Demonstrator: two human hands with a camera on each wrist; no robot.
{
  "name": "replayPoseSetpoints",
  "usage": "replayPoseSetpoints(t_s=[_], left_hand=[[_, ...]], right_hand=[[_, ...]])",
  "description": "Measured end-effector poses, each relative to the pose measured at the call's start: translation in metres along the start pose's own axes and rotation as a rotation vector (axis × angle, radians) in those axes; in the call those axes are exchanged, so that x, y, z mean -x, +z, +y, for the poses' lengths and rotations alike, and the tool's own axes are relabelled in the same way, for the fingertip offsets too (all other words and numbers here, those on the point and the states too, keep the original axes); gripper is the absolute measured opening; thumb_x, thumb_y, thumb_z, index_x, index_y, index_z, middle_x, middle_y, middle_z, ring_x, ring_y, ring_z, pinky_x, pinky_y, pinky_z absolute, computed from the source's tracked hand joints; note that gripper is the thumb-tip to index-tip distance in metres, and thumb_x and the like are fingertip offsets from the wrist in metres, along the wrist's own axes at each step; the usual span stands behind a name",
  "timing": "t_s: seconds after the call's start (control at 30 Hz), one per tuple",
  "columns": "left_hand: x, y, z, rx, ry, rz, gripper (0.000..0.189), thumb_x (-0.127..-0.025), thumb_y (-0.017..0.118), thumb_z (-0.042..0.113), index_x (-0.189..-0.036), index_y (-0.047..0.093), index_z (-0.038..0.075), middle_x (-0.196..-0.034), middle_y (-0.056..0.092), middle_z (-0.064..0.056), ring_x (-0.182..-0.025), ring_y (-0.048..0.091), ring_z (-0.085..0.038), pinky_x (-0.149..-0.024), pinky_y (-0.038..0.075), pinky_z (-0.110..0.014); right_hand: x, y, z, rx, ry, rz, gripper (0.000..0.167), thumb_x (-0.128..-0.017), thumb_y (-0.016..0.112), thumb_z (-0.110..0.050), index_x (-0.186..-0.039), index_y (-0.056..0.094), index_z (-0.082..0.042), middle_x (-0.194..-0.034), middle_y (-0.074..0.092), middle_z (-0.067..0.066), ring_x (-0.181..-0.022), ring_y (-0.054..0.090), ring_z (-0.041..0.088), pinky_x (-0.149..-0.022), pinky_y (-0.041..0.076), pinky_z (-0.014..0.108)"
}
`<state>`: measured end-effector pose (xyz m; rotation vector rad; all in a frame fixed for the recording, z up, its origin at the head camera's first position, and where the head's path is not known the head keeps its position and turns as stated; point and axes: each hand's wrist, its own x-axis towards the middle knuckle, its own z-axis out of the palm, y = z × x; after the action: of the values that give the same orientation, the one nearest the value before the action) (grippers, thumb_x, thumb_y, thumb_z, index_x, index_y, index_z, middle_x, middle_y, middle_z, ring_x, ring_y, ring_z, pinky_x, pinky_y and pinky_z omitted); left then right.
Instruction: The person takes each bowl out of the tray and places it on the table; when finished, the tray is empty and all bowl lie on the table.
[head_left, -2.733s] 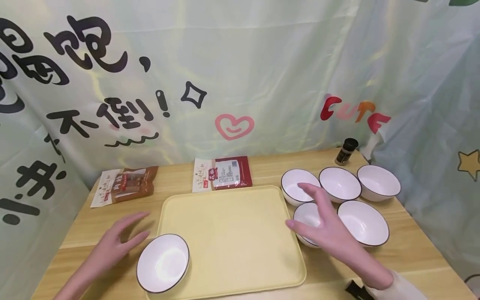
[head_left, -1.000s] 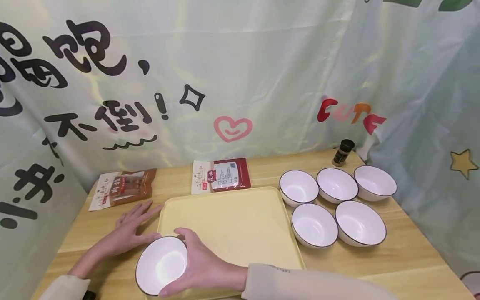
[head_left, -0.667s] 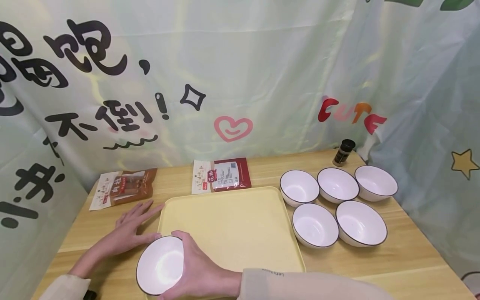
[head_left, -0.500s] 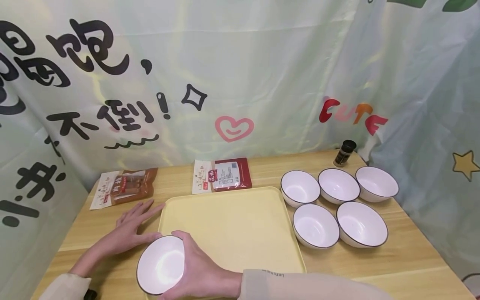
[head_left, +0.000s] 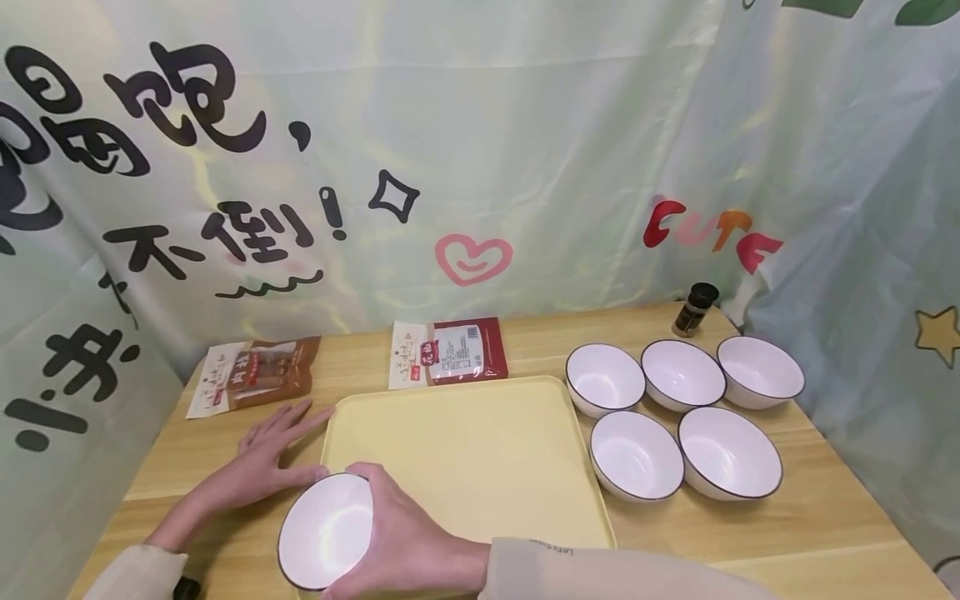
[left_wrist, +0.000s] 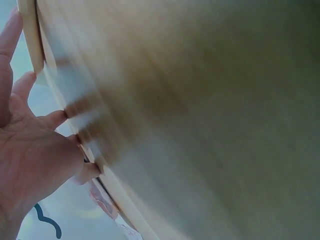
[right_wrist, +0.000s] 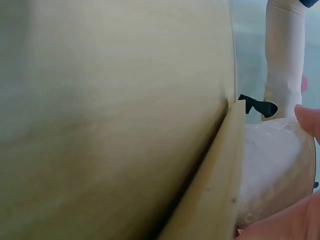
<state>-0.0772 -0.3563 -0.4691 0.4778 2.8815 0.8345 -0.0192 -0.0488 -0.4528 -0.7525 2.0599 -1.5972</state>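
Observation:
A white bowl with a dark rim (head_left: 322, 529) sits at the near left corner of the pale yellow tray (head_left: 480, 450). My right hand (head_left: 401, 533) grips its right side, fingers at the far rim and thumb at the near rim. In the right wrist view the bowl's white outer wall (right_wrist: 275, 165) shows between thumb and fingers, beside the tray's edge (right_wrist: 212, 190). My left hand (head_left: 262, 458) rests on the table with fingers spread, its index fingertip and thumb right at the tray's left edge. The left wrist view shows its palm and fingertips (left_wrist: 57, 119) down on the wood.
Several white bowls (head_left: 636, 456) stand grouped right of the tray. A black-capped spice jar (head_left: 693, 310) is behind them. Two spice packets, one brown (head_left: 258, 375) and one red (head_left: 450, 350), lie along the back. A printed curtain (head_left: 525, 167) hangs behind the wooden table (head_left: 817, 508).
My right hand has crossed from over the right-hand bowls to the bowl at the left and closed round its side. The left hand has come down onto the table by the tray.

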Motion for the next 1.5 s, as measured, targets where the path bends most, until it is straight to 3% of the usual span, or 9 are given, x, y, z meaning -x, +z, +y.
replayPoseSetpoints(t_s=[0.3,0.7,0.87,1.1,1.5], left_hand=[[0.004,0.003,-0.001,0.001,0.005,0.007,0.086,-0.097,0.083,0.046,-0.170,0.042,0.028,-0.175,0.020,-0.030,-0.156,0.008,-0.065,-0.110,0.000,-0.089],[0.004,0.004,-0.002,0.003,-0.024,-0.001,0.089,-0.095,0.084,0.047,-0.170,0.041,0.028,-0.175,0.019,-0.030,-0.156,0.008,-0.065,-0.109,0.000,-0.090],[0.005,0.003,-0.001,0.005,-0.016,0.000,0.089,-0.095,0.084,0.045,-0.171,0.041,0.028,-0.175,0.019,-0.030,-0.156,0.008,-0.065,-0.108,0.000,-0.091],[0.002,0.000,0.002,0.012,-0.008,-0.013,0.090,-0.096,0.084,0.044,-0.171,0.040,0.027,-0.175,0.018,-0.030,-0.155,0.007,-0.066,-0.107,-0.002,-0.091],[-0.001,-0.005,0.007,0.026,-0.008,-0.023,0.090,-0.096,0.084,0.043,-0.171,0.040,0.023,-0.175,0.016,-0.032,-0.154,0.006,-0.068,-0.106,-0.002,-0.091]], right_hand=[[0.006,-0.012,-0.006,0.002,0.032,0.022,0.116,-0.062,0.108,-0.027,-0.155,0.039,-0.029,-0.137,0.052,-0.016,-0.112,0.059,0.002,-0.091,0.053,0.027],[0.021,-0.053,-0.012,0.039,0.052,0.092,0.120,-0.060,0.109,-0.030,-0.158,0.039,-0.028,-0.139,0.056,-0.010,-0.116,0.060,0.008,-0.097,0.053,0.032],[0.030,-0.076,-0.015,0.029,0.044,0.137,0.121,-0.060,0.109,-0.028,-0.158,0.038,-0.026,-0.142,0.057,-0.006,-0.121,0.062,0.015,-0.098,0.054,0.036],[0.043,-0.114,-0.023,0.003,0.037,0.217,0.127,-0.060,0.109,-0.025,-0.162,0.034,-0.021,-0.151,0.055,0.009,-0.127,0.062,0.029,-0.101,0.054,0.051],[0.069,-0.176,-0.034,0.150,0.118,0.392,0.125,-0.060,0.109,-0.030,-0.162,0.037,-0.024,-0.153,0.054,0.015,-0.125,0.063,0.036,-0.099,0.054,0.055]])
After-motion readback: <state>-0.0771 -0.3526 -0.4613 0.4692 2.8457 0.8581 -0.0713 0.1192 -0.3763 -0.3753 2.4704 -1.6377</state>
